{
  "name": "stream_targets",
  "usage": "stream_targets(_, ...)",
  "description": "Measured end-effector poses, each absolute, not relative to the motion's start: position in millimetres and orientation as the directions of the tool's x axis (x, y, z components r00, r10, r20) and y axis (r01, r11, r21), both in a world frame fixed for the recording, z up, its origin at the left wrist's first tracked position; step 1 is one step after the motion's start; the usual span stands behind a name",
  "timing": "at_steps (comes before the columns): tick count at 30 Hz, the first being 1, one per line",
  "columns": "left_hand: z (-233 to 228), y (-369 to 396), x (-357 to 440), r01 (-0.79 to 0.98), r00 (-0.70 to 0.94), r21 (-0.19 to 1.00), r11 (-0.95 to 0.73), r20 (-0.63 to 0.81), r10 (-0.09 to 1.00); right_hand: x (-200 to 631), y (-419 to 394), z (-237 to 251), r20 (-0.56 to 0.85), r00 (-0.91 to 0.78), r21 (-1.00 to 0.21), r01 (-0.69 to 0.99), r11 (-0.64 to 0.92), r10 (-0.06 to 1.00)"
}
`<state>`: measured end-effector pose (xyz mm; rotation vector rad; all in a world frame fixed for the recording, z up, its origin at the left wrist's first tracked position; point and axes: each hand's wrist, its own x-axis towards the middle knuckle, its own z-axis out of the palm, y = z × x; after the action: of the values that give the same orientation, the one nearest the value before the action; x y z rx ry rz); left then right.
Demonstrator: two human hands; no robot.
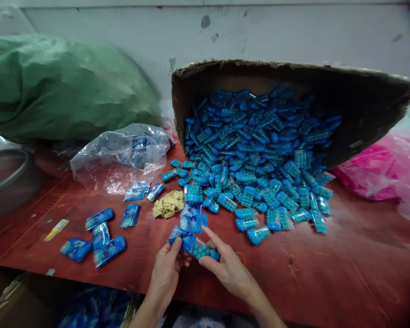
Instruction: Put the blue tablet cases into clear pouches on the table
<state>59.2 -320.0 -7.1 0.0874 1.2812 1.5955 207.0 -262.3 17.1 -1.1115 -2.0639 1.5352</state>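
My left hand (168, 269) pinches a printed blue plastic sleeve (176, 233) between thumb and fingers. In my right hand (229, 268) is a small clear container of blue beads (202, 250), gripped between thumb and forefinger. The container's far end meets the sleeve; how deep it sits inside, I cannot tell. Just beyond my hands lie flat blue sleeves (190, 216) on the red table (294, 282). A crumpled yellowish cloth or glove (169, 204) rests beside them. Off to the left are several sleeved containers (110, 250).
A cardboard box (372, 98) on its side spills many bead containers (253, 150) onto the table. Left of it are a clear plastic bag (99, 157), a large green sack (64, 86) and a grey basin (27, 168). Pink bagged material (372, 171) lies at right.
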Motion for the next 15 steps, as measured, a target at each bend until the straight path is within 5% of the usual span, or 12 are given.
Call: stream_targets(15, -7, -322, 52, -0.573, -0.484, 0.806, 0.150, -0.481, 0.731, 210, -255, 28, -0.189, -0.676, -0.872, 0.448, 0.194, 0.712)
